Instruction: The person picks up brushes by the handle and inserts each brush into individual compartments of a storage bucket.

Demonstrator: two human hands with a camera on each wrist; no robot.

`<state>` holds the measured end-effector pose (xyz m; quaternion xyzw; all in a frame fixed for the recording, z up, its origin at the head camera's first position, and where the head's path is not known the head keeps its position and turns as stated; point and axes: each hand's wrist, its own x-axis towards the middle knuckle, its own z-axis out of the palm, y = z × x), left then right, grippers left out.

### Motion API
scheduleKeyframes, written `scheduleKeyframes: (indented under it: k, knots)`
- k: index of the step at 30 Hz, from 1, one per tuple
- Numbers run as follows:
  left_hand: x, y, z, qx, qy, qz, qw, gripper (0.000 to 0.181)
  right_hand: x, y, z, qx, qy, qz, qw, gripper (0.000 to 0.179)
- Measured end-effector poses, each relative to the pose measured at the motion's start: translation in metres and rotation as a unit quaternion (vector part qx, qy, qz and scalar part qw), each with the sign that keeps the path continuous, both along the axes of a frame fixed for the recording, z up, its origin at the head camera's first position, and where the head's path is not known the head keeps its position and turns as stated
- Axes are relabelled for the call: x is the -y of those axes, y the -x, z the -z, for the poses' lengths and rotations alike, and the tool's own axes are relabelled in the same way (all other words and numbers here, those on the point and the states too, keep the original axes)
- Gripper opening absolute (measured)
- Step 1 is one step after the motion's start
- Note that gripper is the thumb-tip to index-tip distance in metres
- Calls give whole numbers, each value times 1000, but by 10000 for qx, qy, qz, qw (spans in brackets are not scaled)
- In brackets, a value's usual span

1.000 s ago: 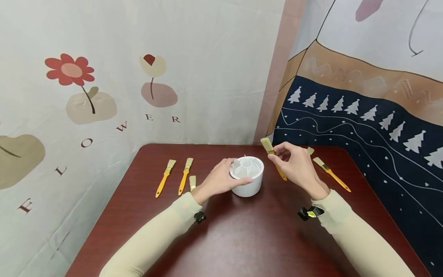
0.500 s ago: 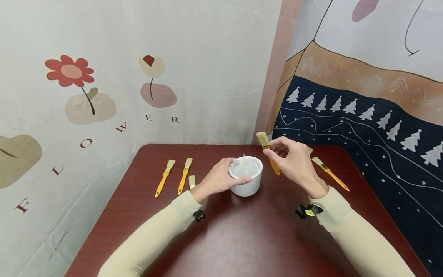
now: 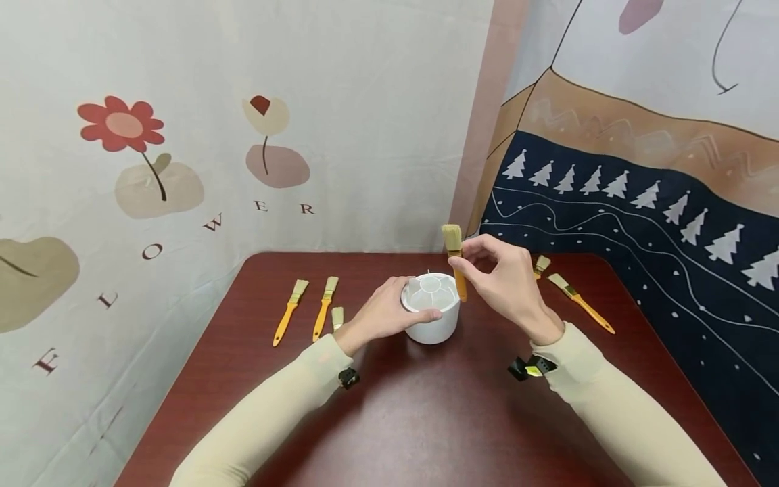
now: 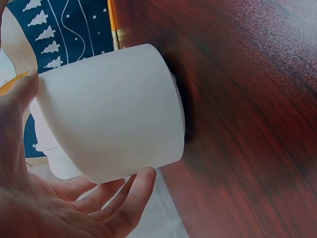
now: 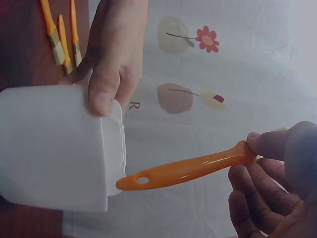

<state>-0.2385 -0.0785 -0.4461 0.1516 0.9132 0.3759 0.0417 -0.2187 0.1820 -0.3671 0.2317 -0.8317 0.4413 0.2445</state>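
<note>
A round white pot [image 3: 433, 330] with divided compartments inside stands upright on the table. My left hand [image 3: 385, 312] grips it from the left, thumb at the near rim and fingers round the far side; the left wrist view shows fingertips against the pot's wall [image 4: 114, 114]. My right hand [image 3: 504, 279] pinches a flat paintbrush [image 3: 452, 242] near its ferrule, bristles up. Its orange handle [image 5: 188, 171] hangs down at the pot's right rim, and in the right wrist view the handle's holed end overlaps the pot's opening.
Left of the pot lie three similar brushes [image 3: 291, 312], one partly hidden by my left wrist. At the right lie another brush [image 3: 583, 304] and one [image 3: 541, 264] partly behind my right hand. Printed cloth [image 3: 377, 128] hangs behind the dark red table [image 3: 426, 426].
My right hand has carried the paintbrush left and slightly up to the pot's rim, and the brush now stands more upright. My left hand and the pot stay in place.
</note>
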Motion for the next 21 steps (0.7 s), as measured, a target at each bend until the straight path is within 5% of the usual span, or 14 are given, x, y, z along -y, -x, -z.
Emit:
scheduleKeyframes:
  k: [8, 21]
  knots:
    - [0, 1, 1, 5, -82, 73, 9999, 95, 8, 2, 7, 34, 24, -190, 9998, 21]
    - [4, 3, 0, 21, -95, 109, 9999, 98, 8, 15, 43, 553, -462, -529, 9960, 19]
